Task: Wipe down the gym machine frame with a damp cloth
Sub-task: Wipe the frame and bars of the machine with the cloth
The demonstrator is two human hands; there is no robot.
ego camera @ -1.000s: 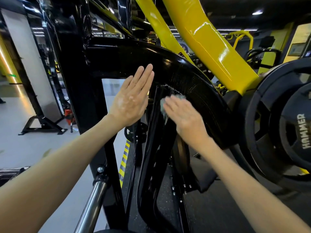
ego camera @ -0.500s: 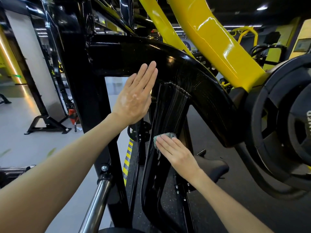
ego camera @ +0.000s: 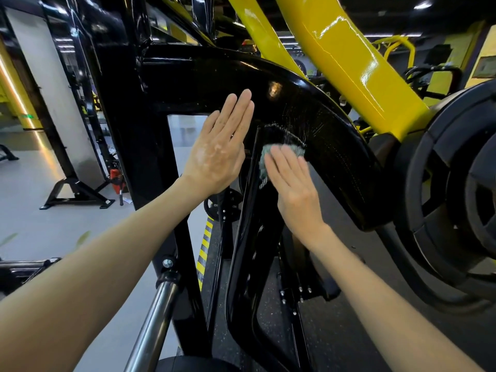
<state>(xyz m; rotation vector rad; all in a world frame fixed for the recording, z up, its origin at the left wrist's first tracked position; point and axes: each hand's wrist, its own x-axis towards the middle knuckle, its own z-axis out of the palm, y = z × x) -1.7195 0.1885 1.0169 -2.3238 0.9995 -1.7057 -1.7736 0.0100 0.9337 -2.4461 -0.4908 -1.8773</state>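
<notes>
a: black painted steel, head view. what does the figure show?
b: wiping under way. my right hand (ego camera: 292, 183) lies flat, fingers straight and together, pressing the cloth (ego camera: 264, 161) against the top of the strut (ego camera: 245, 237), just where it meets the curved beam (ego camera: 338, 140). only a grey-green edge of the cloth shows past the fingertips and on the thumb side.
a: and the other hand?
b: my left hand (ego camera: 218, 154) is flat too, fingers straight, holding nothing. it stands just left of the cloth, fingertips over the beam. whether it touches the steel i cannot tell.
a: which relation governs the next stroke?
b: the long axis of the strut. it runs from under the cloth down and slightly left toward the floor, so the rest of its length lies below my right hand, toward my own body. the right hand is the nearer one, since it lies on the strut itself.
a: coverage?
b: wet streaks (ego camera: 298, 122) fan across the beam above the cloth. lower on the strut the gloss makes it hard to judge. i would pull straight down along the axis, palm flat, so the cloth stays on the narrow face.
a: obstacles?
b: the weight plate (ego camera: 456, 183) sits well to the right, off that line.
</notes>
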